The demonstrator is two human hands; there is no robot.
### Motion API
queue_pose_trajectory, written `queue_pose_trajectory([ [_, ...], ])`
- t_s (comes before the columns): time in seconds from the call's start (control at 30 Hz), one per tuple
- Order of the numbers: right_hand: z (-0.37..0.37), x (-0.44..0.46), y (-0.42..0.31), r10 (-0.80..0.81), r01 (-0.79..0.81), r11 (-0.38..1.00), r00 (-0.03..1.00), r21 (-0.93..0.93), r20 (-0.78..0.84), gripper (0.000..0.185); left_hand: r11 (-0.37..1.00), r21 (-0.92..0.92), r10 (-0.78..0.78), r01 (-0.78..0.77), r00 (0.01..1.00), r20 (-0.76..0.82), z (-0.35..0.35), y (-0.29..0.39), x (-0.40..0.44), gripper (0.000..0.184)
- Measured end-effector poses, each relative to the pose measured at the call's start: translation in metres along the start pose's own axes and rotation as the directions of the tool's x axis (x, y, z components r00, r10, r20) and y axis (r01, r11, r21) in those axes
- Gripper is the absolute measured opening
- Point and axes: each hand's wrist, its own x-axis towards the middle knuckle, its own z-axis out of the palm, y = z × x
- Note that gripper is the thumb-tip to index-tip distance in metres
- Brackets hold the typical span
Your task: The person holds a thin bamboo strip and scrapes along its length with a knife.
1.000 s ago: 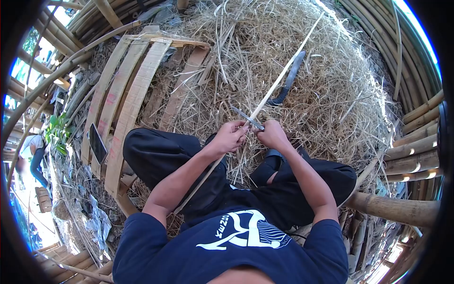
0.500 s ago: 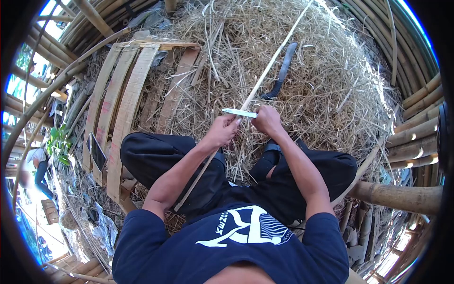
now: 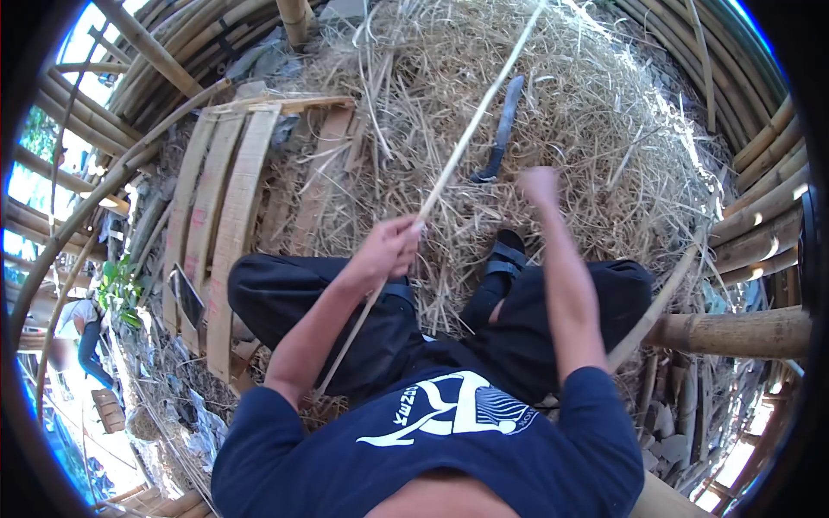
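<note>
Fingers of the left hand pinched the strip, slanting across thigh and shavings. Paring looked well along; what remained was unclear. The blurred right hand's fingers couldn't be told.

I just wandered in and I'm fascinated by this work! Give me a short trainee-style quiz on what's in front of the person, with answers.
1. What is the left hand holding?
a) a hammer
b) a long thin strip
c) a bottle
2. True or false: the big knife lies on the straw, with the right hand not touching it.
3. In a few words, what does the phone rest on?

Key: 1. b; 2. true; 3. the wooden slats
</note>
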Motion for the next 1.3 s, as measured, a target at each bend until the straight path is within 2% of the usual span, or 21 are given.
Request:
queue_pose_trajectory([
  [0.03, -0.015, 0.024, 0.026, 0.166, -0.154, 0.981, 0.981, 0.119, -0.099, 0.030, 0.997, -0.012, -0.075, 0.075, 0.997, 0.013, -0.008, -0.003, -0.012, 0.024],
  [0.07, -0.020, 0.045, 0.035, 0.285, -0.280, 0.959, 0.947, 0.054, -0.148, 0.032, 0.988, -0.024, -0.150, 0.151, 0.988, 0.023, -0.018, 0.001, -0.017, 0.026],
  [0.13, -0.038, 0.025, 0.006, 0.207, -0.201, 0.977, 0.972, 0.065, -0.113, 0.036, 0.993, -0.007, -0.114, 0.114, 0.993, 0.017, -0.014, -0.003, -0.010, 0.028],
  [0.2, -0.039, 0.013, -0.021, 0.014, -0.005, 0.988, 0.998, 0.155, -0.054, 0.044, 0.999, -0.035, -0.018, 0.018, 1.000, 0.016, -0.001, -0.002, 0.012, 0.028],
  [0.33, -0.032, -0.046, -0.075, -0.118, 0.018, 0.955, 0.939, 0.295, 0.324, 0.042, 0.998, 0.024, -0.062, 0.062, 0.998, -0.019, 0.001, -0.015, 0.025, 0.024],
  [0.4, -0.025, -0.068, -0.086, -0.204, 0.146, 0.969, 0.930, 0.202, 0.305, 0.034, 0.998, 0.027, -0.053, 0.055, 0.997, -0.055, 0.001, -0.016, 0.022, 0.022],
  [0.53, -0.007, -0.083, -0.090, -0.211, 0.192, 0.977, 0.925, 0.091, 0.317, 0.031, 0.977, 0.205, 0.094, -0.065, 0.987, -0.134, 0.005, -0.027, 0.027, 0.019],
  [0.63, 0.008, -0.085, -0.090, -0.197, 0.189, 0.980, 0.918, 0.058, 0.344, 0.035, 0.841, 0.500, 0.321, -0.210, 0.936, -0.146, 0.000, -0.041, 0.040, 0.019],
  [0.67, 0.019, -0.085, -0.089, -0.204, 0.198, 0.979, 0.921, 0.051, 0.333, 0.036, 0.839, 0.501, 0.323, -0.211, 0.935, -0.147, -0.005, -0.047, 0.043, 0.019],
  [0.73, 0.028, -0.086, -0.089, -0.256, 0.253, 0.966, 0.912, 0.052, 0.319, 0.035, 0.688, 0.710, 0.379, -0.149, 0.908, -0.177, 0.000, -0.038, 0.036, 0.019],
  [0.8, 0.027, -0.088, -0.095, -0.253, 0.246, 0.967, 0.899, 0.066, 0.358, 0.032, 0.666, 0.735, 0.403, -0.132, 0.892, -0.205, 0.008, -0.031, 0.029, 0.020],
  [0.87, 0.023, -0.084, -0.099, -0.230, 0.222, 0.973, 0.892, 0.067, 0.389, 0.029, 0.532, 0.832, 0.507, -0.161, 0.847, -0.161, 0.009, -0.034, 0.029, 0.020],
  [0.93, 0.033, -0.071, -0.093, -0.284, 0.307, 0.952, 0.891, -0.008, 0.355, 0.026, 0.576, 0.807, 0.456, -0.134, 0.871, -0.181, 0.009, -0.032, 0.025, 0.020],
  [0.97, 0.048, -0.061, -0.083, -0.159, 0.144, 0.986, 0.958, 0.079, 0.238, 0.024, 0.613, 0.783, 0.409, -0.109, 0.891, -0.197, 0.010, -0.030, 0.026, 0.020],
  [1.0, 0.027, -0.039, -0.077, -0.056, 0.074, 0.996, 0.939, -0.041, 0.340, 0.026, 0.612, 0.784, 0.404, -0.106, 0.894, -0.194, 0.012, -0.036, 0.025, 0.020],
  [1.03, 0.018, -0.027, -0.072, -0.108, 0.172, 0.973, 0.931, -0.157, 0.348, 0.029, 0.629, 0.761, 0.446, -0.156, 0.875, -0.190, 0.012, -0.043, 0.023, 0.019],
  [1.07, 0.001, -0.027, -0.079, -0.100, 0.153, 0.977, 0.942, -0.147, 0.319, 0.030, 0.636, 0.742, 0.500, -0.212, 0.845, -0.187, 0.009, -0.042, 0.026, 0.017],
  [1.1, 0.004, -0.017, -0.078, -0.091, 0.126, 0.984, 0.963, -0.126, 0.254, 0.031, 0.699, 0.700, 0.392, -0.143, 0.896, -0.208, 0.011, -0.029, 0.024, 0.019],
  [1.2, 0.011, -0.010, -0.063, -0.001, 0.022, 0.994, 0.981, -0.103, 0.192, 0.032, 0.707, 0.685, 0.386, -0.173, 0.907, -0.169, 0.007, -0.030, 0.035, 0.019],
  [1.23, 0.012, -0.004, -0.058, 0.054, -0.038, 0.995, 0.982, -0.091, 0.182, 0.032, 0.697, 0.688, 0.385, -0.204, 0.915, -0.119, 0.003, -0.034, 0.037, 0.019],
  [1.3, 0.029, 0.024, -0.010, 0.221, -0.237, 0.964, 0.966, 0.120, 0.131, 0.036, 0.745, 0.630, 0.383, -0.219, 0.914, -0.135, -0.003, -0.050, 0.026, 0.019],
])
